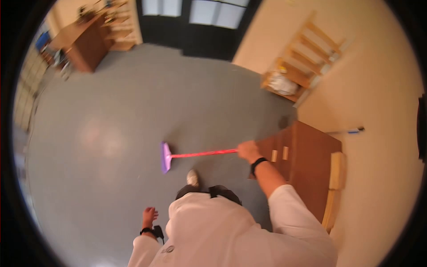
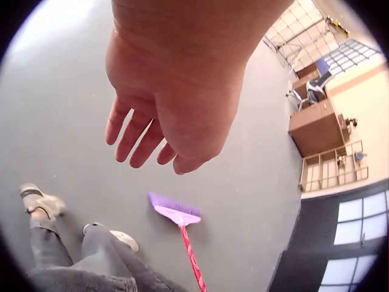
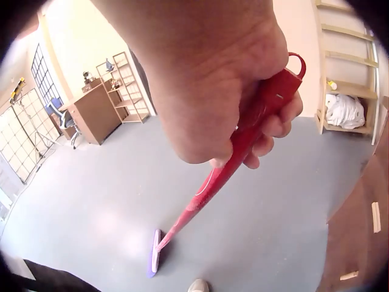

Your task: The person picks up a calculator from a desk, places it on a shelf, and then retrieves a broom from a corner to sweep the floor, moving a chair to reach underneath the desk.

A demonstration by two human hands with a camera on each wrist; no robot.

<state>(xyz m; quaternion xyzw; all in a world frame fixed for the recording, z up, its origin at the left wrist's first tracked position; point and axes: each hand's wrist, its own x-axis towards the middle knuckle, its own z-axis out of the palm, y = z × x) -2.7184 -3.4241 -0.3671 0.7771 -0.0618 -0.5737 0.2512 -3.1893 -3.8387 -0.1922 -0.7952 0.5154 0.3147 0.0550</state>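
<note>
My right hand [image 1: 249, 151] grips a broom by the upper end of its red handle [image 3: 243, 140]; a hanging loop sticks out above the fist in the right wrist view. The broom's purple head [image 1: 166, 158] is down at the grey floor, left of the handle and ahead of my shoe [image 1: 192, 178]. In the left wrist view the bristles [image 2: 173, 204] point away from the handle. My left hand [image 2: 170, 115] hangs at my left side with relaxed fingers and holds nothing, well apart from the broom.
A brown cabinet [image 1: 311, 164] stands close by my right arm. Farther off on the right is a wooden shelf rack [image 1: 307, 53] holding a white bag [image 3: 345, 112]. Dark double doors [image 1: 207, 35] are ahead, and a brown desk [image 1: 84, 42] stands at the far left.
</note>
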